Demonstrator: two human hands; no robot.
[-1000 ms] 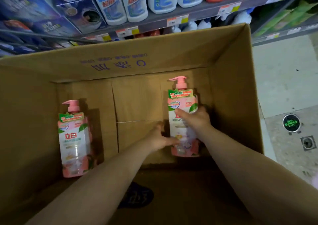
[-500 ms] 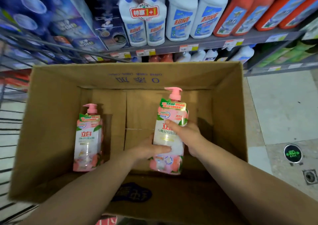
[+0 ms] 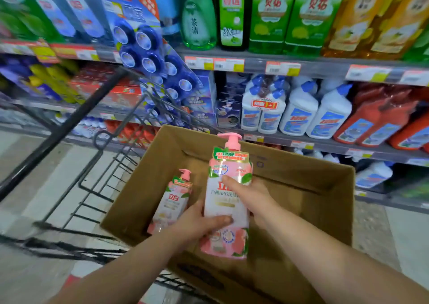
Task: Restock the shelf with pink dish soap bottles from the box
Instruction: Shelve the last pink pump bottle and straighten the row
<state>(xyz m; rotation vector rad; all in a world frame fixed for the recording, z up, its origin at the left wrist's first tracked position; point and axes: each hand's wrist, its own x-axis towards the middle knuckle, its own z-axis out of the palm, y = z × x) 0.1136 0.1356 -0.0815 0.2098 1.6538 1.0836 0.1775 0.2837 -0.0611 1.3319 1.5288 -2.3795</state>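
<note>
A pink dish soap bottle [image 3: 226, 201] with a pump top hangs upright above the open cardboard box [image 3: 320, 201]. My left hand [image 3: 197, 222] grips its lower body from the left, thumb across the label. My right hand [image 3: 250, 192] holds its right side, thumb over the upper label. A second pink bottle [image 3: 171, 201] lies inside the box at the left. The shelf [image 3: 278, 65] with cleaning products rises behind the box.
The box sits in a black wire shopping cart [image 3: 92, 164]. White toilet cleaner bottles [image 3: 297, 113], red bottles [image 3: 376, 120] and green and orange dish soap bottles [image 3: 267, 15] fill the shelves. Blue toilet-block packs [image 3: 148, 48] hang at the left. Floor tiles lie at the left.
Both hands have lifted the bottle up out of the box bottom toward me. My view has risen from the box to the shelves.
</note>
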